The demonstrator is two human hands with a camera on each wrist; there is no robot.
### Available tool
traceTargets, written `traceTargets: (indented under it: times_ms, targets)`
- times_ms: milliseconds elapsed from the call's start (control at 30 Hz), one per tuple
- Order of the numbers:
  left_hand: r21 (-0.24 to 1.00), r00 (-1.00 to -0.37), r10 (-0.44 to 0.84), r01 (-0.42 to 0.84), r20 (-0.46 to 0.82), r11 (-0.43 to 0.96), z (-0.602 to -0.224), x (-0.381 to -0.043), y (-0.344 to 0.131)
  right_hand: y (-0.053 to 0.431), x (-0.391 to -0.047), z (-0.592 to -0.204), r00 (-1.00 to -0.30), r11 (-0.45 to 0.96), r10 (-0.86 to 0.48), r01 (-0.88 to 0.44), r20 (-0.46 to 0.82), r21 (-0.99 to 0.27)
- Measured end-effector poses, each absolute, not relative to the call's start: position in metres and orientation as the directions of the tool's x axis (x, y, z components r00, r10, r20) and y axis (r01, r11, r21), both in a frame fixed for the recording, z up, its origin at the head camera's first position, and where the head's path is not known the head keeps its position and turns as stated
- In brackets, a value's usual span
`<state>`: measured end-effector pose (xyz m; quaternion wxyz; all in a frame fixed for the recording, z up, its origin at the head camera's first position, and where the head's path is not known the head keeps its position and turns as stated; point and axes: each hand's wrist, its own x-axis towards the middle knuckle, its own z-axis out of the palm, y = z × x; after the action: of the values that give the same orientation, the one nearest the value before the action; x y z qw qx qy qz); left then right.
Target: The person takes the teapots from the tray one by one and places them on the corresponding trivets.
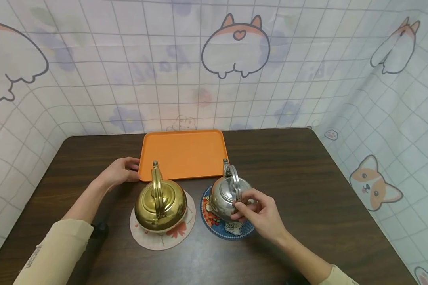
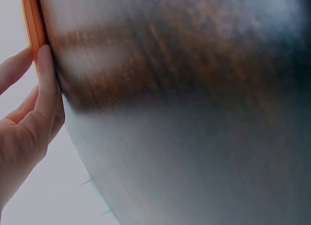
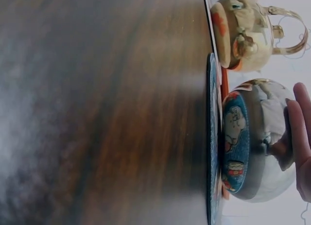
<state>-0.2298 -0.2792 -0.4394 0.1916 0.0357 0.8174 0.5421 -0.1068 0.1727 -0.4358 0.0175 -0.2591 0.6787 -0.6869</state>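
On the table stand a gold kettle (image 1: 160, 204) and a silver kettle (image 1: 228, 192), each on its own round mat. At the near end of the silver kettle's upright handle, my right hand (image 1: 260, 213) pinches with thumb and forefinger. Lower fingers (image 3: 299, 123) lie against the kettle's side in the right wrist view, where its handle is out of frame. My left hand (image 1: 119, 172) touches the left edge of an orange tray (image 1: 185, 154) with nearly straight fingers. The left wrist view shows those fingers (image 2: 46, 74) at the tray's rim (image 2: 33, 25).
Under the gold kettle lies a pink floral mat (image 1: 164, 243); a blue patterned mat (image 1: 222, 233) is under the silver one. Behind the dark wooden table (image 1: 306, 190) hangs a white gridded curtain (image 1: 164, 79), which also runs along both sides.
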Motion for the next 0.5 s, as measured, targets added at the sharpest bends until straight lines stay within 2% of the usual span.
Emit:
traceTargets:
  times_ms: [167,500]
  targets:
    - [0.898,-0.923,0.269,-0.146,-0.275,0.416,-0.4396,-0.2295,-0.2778,0.1716,-0.1065,-0.4359,-0.837,-0.067,-0.448,-0.317,0.313,-0.946]
    - [0.888,-0.929,0.267,-0.119,-0.258,0.445,-0.4422,-0.2267,-0.2814,0.1751,-0.1095,-0.4298,-0.822,0.070,-0.516,-0.320,0.241,-0.945]
